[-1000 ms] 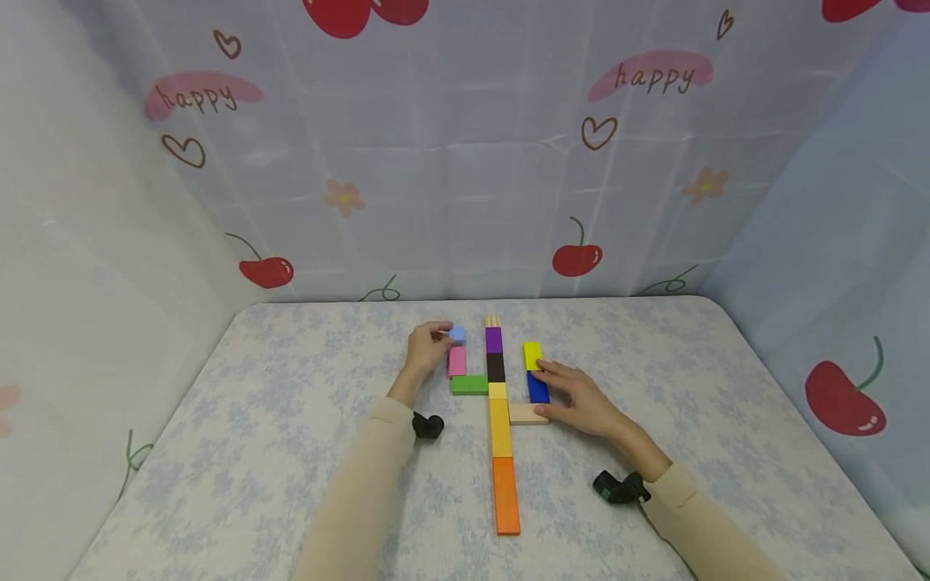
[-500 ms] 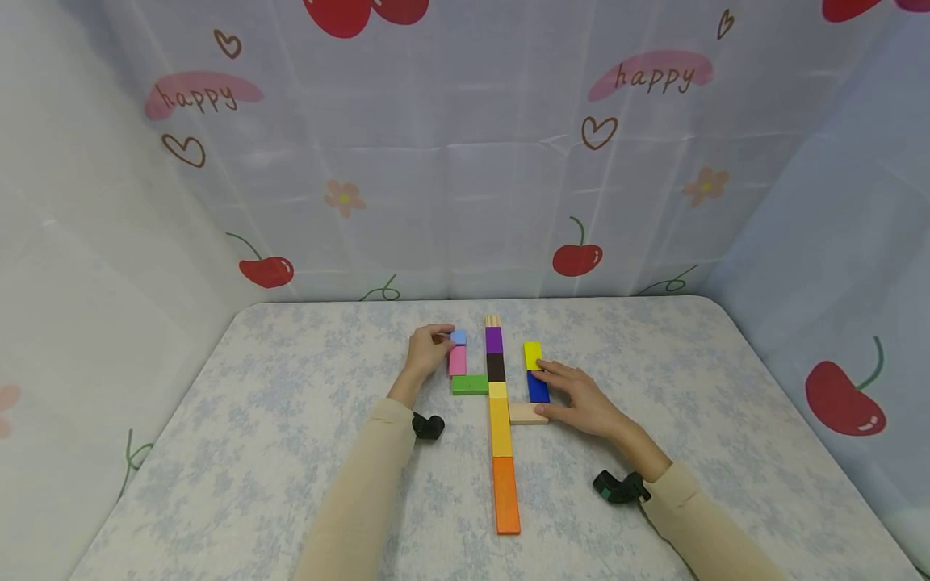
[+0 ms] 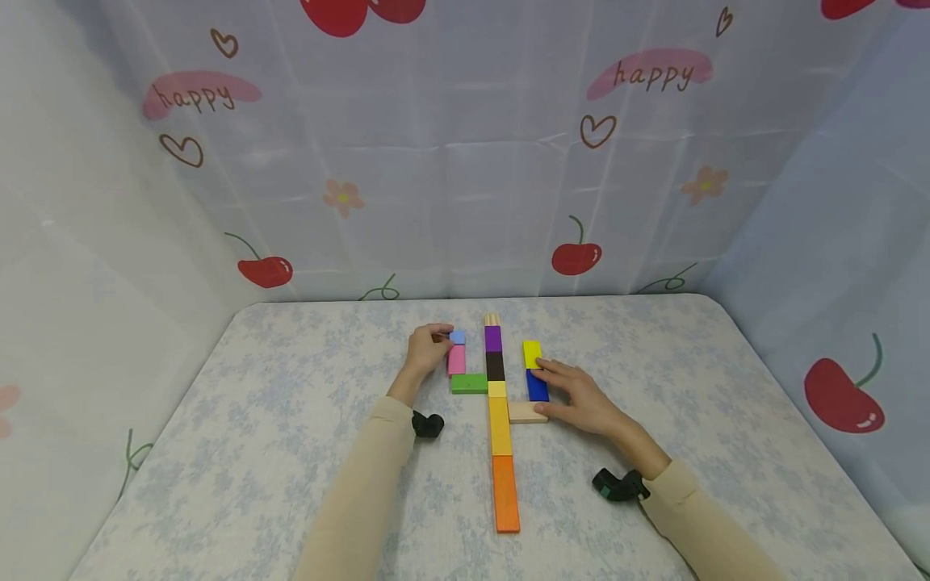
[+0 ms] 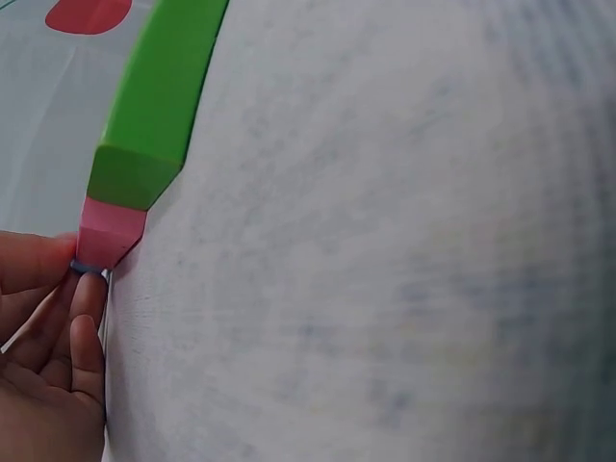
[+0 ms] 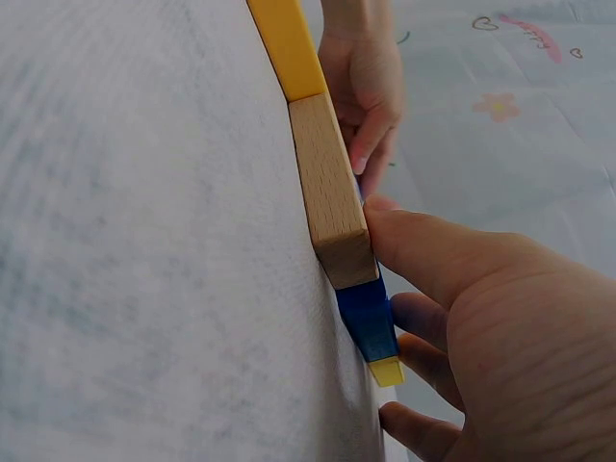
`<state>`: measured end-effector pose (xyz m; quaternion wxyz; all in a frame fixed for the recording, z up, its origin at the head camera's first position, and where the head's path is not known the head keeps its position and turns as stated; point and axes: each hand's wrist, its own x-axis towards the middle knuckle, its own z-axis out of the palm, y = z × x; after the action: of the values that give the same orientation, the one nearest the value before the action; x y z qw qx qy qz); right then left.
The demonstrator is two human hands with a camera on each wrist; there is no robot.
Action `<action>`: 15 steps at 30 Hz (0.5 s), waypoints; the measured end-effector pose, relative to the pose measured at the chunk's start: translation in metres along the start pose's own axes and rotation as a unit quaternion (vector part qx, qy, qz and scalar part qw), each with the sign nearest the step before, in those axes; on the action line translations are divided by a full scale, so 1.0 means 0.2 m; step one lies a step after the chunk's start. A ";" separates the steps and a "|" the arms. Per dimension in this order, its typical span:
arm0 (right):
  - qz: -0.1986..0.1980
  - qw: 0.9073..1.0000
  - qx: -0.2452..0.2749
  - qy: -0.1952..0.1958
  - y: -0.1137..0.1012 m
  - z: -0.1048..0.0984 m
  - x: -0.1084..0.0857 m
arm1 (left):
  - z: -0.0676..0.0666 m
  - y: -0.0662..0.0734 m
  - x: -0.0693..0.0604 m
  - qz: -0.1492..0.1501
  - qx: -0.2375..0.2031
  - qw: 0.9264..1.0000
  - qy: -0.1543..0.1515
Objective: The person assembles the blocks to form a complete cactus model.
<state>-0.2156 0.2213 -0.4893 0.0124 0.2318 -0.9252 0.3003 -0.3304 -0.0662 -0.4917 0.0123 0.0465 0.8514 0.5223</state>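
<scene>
My left hand (image 3: pixel 427 349) pinches a small light blue block (image 3: pixel 457 337) at the far end of a pink block (image 3: pixel 457 360). Below the pink one lies a green block (image 3: pixel 469 384), which meets the central column of blocks. In the left wrist view most of the light blue block is hidden by the fingers and the pink block. On the other side, my right hand (image 3: pixel 581 399) rests with its thumb on a plain wooden block (image 3: pixel 525 412). Its loosely extended fingers touch the blue block (image 3: pixel 538 386) and the yellow block (image 3: pixel 532 353) beyond it.
Along the middle run thin sticks (image 3: pixel 492 319), a purple block (image 3: pixel 493 339), a black block (image 3: pixel 495 366), a pale yellow block (image 3: pixel 497 389), an amber block (image 3: pixel 500 428) and an orange block (image 3: pixel 505 494). A printed curtain (image 3: pixel 450 202) hangs behind the table (image 3: pixel 276 387).
The light blue block has shifted slightly nearer, up against the pink block, with my left fingers on it. My right hand has stayed in place.
</scene>
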 end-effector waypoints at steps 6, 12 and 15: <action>0.004 1.000 0.003 -0.002 0.00 0.00 0.00 | 0.01 0.01 0.00 -0.012 0.014 1.000 0.005; 0.003 1.000 0.003 -0.002 0.00 0.00 0.00 | 0.01 0.01 0.00 -0.004 0.023 1.000 0.011; 0.003 1.000 0.004 -0.001 0.00 0.00 0.00 | 0.01 0.00 0.00 -0.001 0.022 1.000 0.014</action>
<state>-0.2158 0.2213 -0.4893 0.0093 0.2297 -0.9246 0.3037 -0.3301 -0.0641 -0.4923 0.0003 0.0384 0.8630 0.5037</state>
